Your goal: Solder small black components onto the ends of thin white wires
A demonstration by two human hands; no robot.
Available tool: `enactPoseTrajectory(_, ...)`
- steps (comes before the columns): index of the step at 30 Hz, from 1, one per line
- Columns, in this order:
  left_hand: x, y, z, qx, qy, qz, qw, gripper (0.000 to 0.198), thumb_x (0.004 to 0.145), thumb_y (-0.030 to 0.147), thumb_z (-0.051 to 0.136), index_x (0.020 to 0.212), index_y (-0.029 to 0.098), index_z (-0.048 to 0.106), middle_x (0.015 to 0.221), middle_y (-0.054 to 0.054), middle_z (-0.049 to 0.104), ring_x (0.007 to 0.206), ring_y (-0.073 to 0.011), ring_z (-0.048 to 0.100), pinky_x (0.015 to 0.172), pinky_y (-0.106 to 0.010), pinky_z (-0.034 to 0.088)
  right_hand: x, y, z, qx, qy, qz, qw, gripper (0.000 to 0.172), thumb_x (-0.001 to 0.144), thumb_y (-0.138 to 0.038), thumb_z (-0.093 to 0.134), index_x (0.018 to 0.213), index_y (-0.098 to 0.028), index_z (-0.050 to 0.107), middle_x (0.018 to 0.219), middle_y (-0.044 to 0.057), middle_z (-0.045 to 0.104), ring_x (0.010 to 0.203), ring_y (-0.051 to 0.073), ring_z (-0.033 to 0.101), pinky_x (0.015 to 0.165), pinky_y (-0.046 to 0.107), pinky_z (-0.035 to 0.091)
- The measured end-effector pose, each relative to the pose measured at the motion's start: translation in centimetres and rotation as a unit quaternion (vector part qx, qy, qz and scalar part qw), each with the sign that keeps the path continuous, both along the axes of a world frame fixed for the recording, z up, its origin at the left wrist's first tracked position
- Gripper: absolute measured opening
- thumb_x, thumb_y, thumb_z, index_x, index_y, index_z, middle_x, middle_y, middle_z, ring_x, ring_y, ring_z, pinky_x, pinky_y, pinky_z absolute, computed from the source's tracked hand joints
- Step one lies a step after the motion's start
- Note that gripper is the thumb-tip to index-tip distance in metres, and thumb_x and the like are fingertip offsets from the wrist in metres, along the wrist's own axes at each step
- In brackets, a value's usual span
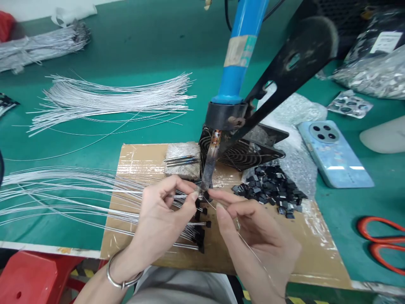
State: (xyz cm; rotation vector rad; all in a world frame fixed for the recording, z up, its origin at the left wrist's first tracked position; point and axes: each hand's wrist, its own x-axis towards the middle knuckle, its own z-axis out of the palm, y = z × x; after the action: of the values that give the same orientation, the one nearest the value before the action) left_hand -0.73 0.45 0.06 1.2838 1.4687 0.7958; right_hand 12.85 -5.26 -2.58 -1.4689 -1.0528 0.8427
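My left hand (pixel 167 211) is closed, its thumb and forefinger pinching a thin white wire (pixel 181 196) just under the iron's tip. In my right hand (pixel 256 232) a fine strand of solder wire (pixel 253 252) is pinched. Its end reaches the same spot, trailing back over the palm. Between both hands, the blue soldering iron (pixel 242 46) points down from a black bracket (pixel 294 59). A small black connector (pixel 206 196) sits at the tip; fingers partly hide the joint. Below the left hand lie several white wires with black connectors (pixel 199 238) on their ends.
A cardboard sheet (pixel 310 253) covers the bench front. Loose black connectors (pixel 272 188) are heaped right, beside a black fan (pixel 247 147). A phone (pixel 341 164) and red-handled scissors (pixel 382 240) lie farther right. Behind on the left is a white wire bundle (pixel 114 97).
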Motion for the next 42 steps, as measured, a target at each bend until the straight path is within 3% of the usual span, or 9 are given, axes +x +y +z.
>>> enactPoseTrajectory(12, -0.02, -0.06, -0.14, 0.017, -0.006, 0.0, 1.0, 0.012, 0.079, 0.013, 0.065, 0.069, 0.017, 0.064, 0.081, -0.004, 0.076, 0.073, -0.0161, 0.067, 0.061, -0.025, 0.047, -0.27, 0.0, -0.07, 0.004, 0.006, -0.005, 1.0, 0.016, 0.086, -0.02, 0.07, 0.074, -0.025, 0.061, 0.105, 0.004, 0.079, 0.103, 0.022, 0.074, 0.087, 0.033, 0.056)
enactPoseTrajectory(23, -0.17, -0.15, -0.09, 0.018, 0.015, -0.008, 1.0, 0.011, 0.081, 0.015, 0.065, 0.07, 0.017, 0.065, 0.085, -0.006, 0.076, 0.083, -0.0211, 0.07, 0.066, -0.028, 0.05, -0.21, -0.17, -0.17, 0.01, 0.004, 0.005, 1.0, 0.017, 0.088, -0.018, 0.068, 0.075, -0.025, 0.061, 0.106, 0.005, 0.079, 0.104, 0.023, 0.073, 0.085, 0.034, 0.056)
enactPoseTrajectory(42, -0.03, -0.3, -0.03, 0.026, 0.024, -0.012, 0.999, 0.011, 0.08, 0.016, 0.065, 0.07, 0.017, 0.066, 0.081, -0.005, 0.075, 0.077, -0.0192, 0.069, 0.059, -0.026, 0.046, -0.03, -0.19, -0.61, 0.039, -0.032, 0.01, 0.999, 0.015, 0.084, -0.013, 0.071, 0.078, -0.025, 0.063, 0.104, 0.004, 0.079, 0.1, 0.023, 0.075, 0.084, 0.033, 0.059)
